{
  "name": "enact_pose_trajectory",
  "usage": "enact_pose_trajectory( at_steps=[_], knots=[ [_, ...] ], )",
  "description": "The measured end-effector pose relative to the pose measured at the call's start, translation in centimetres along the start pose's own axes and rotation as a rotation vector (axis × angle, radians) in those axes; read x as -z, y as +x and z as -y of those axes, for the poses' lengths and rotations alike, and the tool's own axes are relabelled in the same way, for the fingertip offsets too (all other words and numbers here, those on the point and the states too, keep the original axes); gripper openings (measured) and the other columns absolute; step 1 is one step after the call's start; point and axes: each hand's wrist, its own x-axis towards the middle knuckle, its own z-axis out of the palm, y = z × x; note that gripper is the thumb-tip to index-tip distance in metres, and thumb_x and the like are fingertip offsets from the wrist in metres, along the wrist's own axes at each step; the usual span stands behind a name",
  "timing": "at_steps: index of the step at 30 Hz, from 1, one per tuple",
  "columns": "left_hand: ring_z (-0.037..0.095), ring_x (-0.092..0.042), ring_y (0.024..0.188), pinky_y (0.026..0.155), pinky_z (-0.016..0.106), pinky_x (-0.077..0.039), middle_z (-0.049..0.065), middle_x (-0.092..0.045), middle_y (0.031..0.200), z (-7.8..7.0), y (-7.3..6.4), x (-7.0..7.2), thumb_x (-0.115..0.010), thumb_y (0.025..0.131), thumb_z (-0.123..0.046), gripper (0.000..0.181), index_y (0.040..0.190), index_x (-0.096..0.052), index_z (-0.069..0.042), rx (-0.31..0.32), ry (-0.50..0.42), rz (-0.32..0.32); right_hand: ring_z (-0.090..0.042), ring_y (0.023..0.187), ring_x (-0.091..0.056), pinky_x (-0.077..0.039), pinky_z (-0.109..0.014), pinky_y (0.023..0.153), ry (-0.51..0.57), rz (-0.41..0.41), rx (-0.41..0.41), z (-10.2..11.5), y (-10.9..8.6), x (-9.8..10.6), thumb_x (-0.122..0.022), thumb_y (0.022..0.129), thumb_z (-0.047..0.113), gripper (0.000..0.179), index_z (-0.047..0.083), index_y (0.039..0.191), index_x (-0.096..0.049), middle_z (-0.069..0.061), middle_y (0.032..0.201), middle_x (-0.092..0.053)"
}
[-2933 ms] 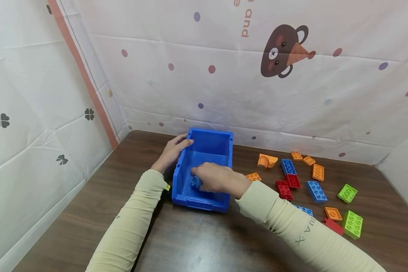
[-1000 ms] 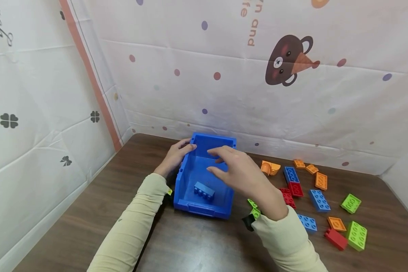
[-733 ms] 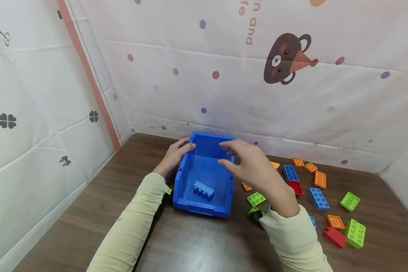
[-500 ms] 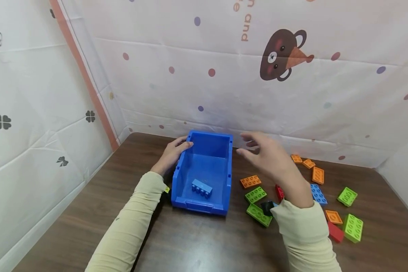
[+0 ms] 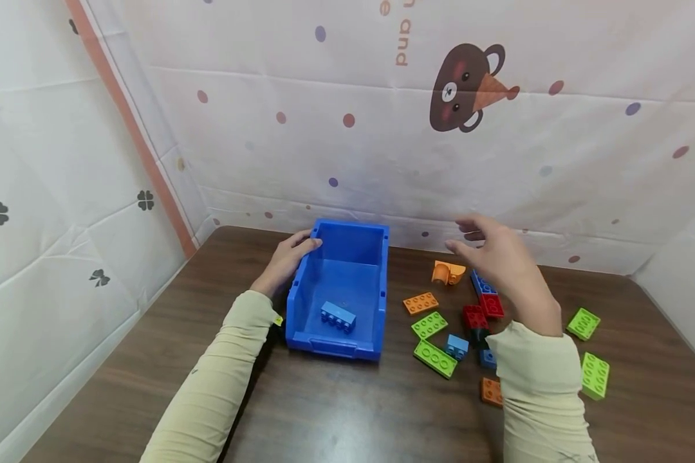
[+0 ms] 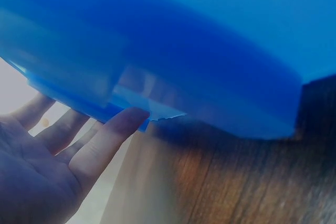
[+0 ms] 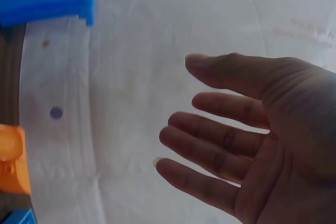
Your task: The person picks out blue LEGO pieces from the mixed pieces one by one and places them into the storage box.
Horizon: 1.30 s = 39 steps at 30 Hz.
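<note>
A blue storage bin [image 5: 347, 283] stands on the table with one light-blue toy brick [image 5: 338, 316] lying inside, its studs facing the near side. My left hand [image 5: 285, 262] holds the bin by its far left edge; in the left wrist view, the thumb and fingers of that hand [image 6: 58, 156] meet the rim, some fingertips hidden behind it. My right hand [image 5: 500, 257] hovers above the loose bricks to the right of the bin. The right wrist view has this hand [image 7: 231, 140] with spread, lightly bent fingers and a bare palm.
Right of the bin lie an orange curved piece [image 5: 448, 272], an orange brick [image 5: 420, 303], a green plate [image 5: 435, 358], a small blue brick [image 5: 457, 347] and a red brick [image 5: 475, 316]. Further right is a tall green brick [image 5: 595, 375]. A printed cloth [image 5: 255, 154] hangs behind the table.
My right hand has let go of the light-blue brick in the bin, risen out and moved right over the loose bricks. The left hand has stayed at the bin's edge.
</note>
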Motion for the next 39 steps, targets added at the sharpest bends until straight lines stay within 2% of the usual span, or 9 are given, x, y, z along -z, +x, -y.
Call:
enact_pose_trajectory(
  at_steps=[5,12,18,25,33,39],
  knots=[
    [0.046,-0.056,0.134,0.105,0.065,-0.049,0.018,-0.051,0.157,0.1,0.1,0.1,-0.060,0.105,-0.050,0.068,0.161,-0.046,-0.014,0.006,0.003,0.000,-0.054,0.138,-0.047,-0.042,-0.071,0.108,0.006,-0.024,-0.079,-2.4,0.1,0.4,-0.064,0.108,0.035,0.065,-0.003,0.157,-0.044,-0.033,0.152,-0.049],
    [0.047,-0.056,0.134,0.105,0.065,-0.049,0.019,-0.050,0.157,0.0,0.1,0.1,-0.060,0.105,-0.050,0.069,0.162,-0.045,-0.013,0.006,0.016,0.008,-0.055,0.130,-0.052,-0.046,-0.070,0.103,0.010,-0.067,-0.134,-4.9,0.3,0.2,-0.065,0.108,0.029,0.058,-0.010,0.147,-0.050,-0.037,0.143,-0.054],
    [0.047,-0.056,0.134,0.105,0.065,-0.050,0.020,-0.051,0.157,0.0,0.2,0.1,-0.059,0.106,-0.050,0.068,0.162,-0.045,-0.013,0.004,0.025,0.006,-0.055,0.121,-0.056,-0.048,-0.068,0.101,0.020,-0.101,-0.188,-6.4,0.9,-0.9,-0.063,0.107,0.023,0.050,-0.014,0.140,-0.055,-0.039,0.136,-0.057],
    [0.046,-0.056,0.134,0.105,0.065,-0.049,0.019,-0.051,0.157,0.1,0.3,0.2,-0.058,0.106,-0.051,0.069,0.162,-0.044,-0.014,-0.001,0.037,0.010,-0.054,0.117,-0.057,-0.051,-0.066,0.098,0.023,-0.111,-0.309,-8.3,1.3,-2.5,-0.062,0.107,0.020,0.044,-0.013,0.137,-0.058,-0.038,0.134,-0.058],
    [0.047,-0.054,0.136,0.107,0.066,-0.047,0.018,-0.049,0.159,0.0,0.2,0.2,-0.059,0.106,-0.050,0.069,0.163,-0.044,-0.015,0.006,0.024,0.007,-0.052,0.112,-0.058,-0.052,-0.062,0.093,0.023,-0.029,-0.366,-9.8,1.9,-3.8,-0.067,0.103,0.019,0.043,-0.013,0.131,-0.059,-0.038,0.133,-0.057],
    [0.047,-0.054,0.136,0.107,0.067,-0.047,0.018,-0.049,0.159,-0.1,0.1,0.1,-0.059,0.106,-0.051,0.069,0.162,-0.044,-0.015,0.000,0.018,0.013,-0.050,0.111,-0.058,-0.053,-0.059,0.091,0.024,0.030,-0.405,-10.3,2.1,-4.3,-0.066,0.104,0.019,0.047,-0.014,0.135,-0.055,-0.039,0.136,-0.054]
  ],
)
